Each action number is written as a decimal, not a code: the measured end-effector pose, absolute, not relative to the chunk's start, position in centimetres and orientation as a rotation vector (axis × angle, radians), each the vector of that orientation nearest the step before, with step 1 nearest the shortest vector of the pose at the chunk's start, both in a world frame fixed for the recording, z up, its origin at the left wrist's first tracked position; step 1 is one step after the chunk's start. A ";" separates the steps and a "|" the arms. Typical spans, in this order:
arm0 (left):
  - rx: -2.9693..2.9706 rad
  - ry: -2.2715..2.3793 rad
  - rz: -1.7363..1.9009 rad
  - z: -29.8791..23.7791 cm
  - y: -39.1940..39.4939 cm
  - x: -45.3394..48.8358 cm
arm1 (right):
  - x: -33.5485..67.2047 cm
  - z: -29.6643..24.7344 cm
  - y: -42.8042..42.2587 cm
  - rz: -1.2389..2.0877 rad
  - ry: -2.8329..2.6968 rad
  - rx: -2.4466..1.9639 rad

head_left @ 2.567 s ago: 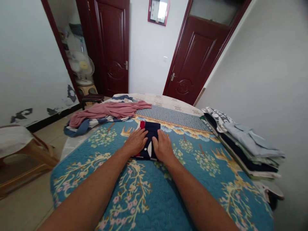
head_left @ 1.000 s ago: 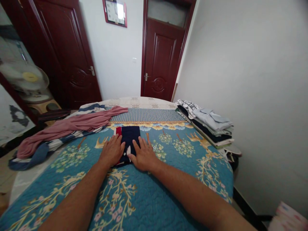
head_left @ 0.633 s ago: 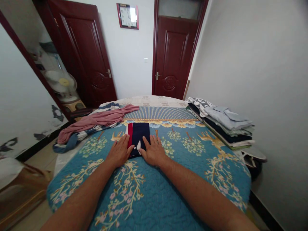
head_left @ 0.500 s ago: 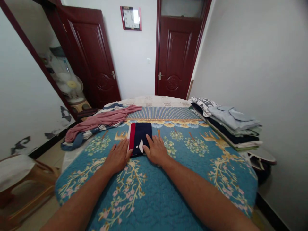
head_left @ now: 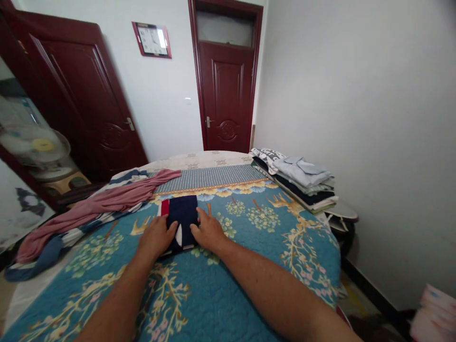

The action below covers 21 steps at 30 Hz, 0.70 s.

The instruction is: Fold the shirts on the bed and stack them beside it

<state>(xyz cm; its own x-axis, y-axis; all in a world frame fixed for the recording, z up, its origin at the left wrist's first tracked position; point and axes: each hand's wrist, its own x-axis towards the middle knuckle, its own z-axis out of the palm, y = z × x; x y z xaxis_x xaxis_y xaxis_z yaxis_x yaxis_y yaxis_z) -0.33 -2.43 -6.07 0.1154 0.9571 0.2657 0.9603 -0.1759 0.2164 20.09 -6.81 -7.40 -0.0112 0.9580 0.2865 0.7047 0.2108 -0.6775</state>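
A small folded navy garment [head_left: 182, 216] with a red stripe along its left edge lies on a blue floral quilt [head_left: 256, 247]. My left hand [head_left: 156, 239] lies flat on its near left part, fingers stretched out. My right hand [head_left: 207, 232] rests flat at its right edge, fingers spread and pressing on the cloth. Neither hand grips anything.
A pile of folded clothes [head_left: 301, 178] sits at the quilt's right side by the wall. A loose pink garment [head_left: 103, 202] and a blue striped one [head_left: 53, 244] sprawl at the left. Two dark red doors [head_left: 228, 95], a fan [head_left: 35, 147] and a stool stand beyond.
My head has swung to the right, so the view shifted. Both hands have stayed flat on the folded navy garment, sliding slightly over it.
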 end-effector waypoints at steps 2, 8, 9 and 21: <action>-2.284 -2.046 -0.514 -6.2 -1.6 0.1 | 20.4 -7.5 -6.3 0.566 -1.712 -1.543; -2.341 -2.010 -0.616 -6.6 -1.1 -0.8 | 21.0 -7.9 -3.6 1.256 -1.259 -1.284; -2.353 -2.001 -0.668 -6.7 -1.2 -0.9 | 20.9 -8.0 -3.3 1.374 -1.148 -1.192; -2.456 -2.388 -2.082 -3.8 -5.3 2.5 | 21.1 -6.8 -3.6 1.756 -0.771 -0.605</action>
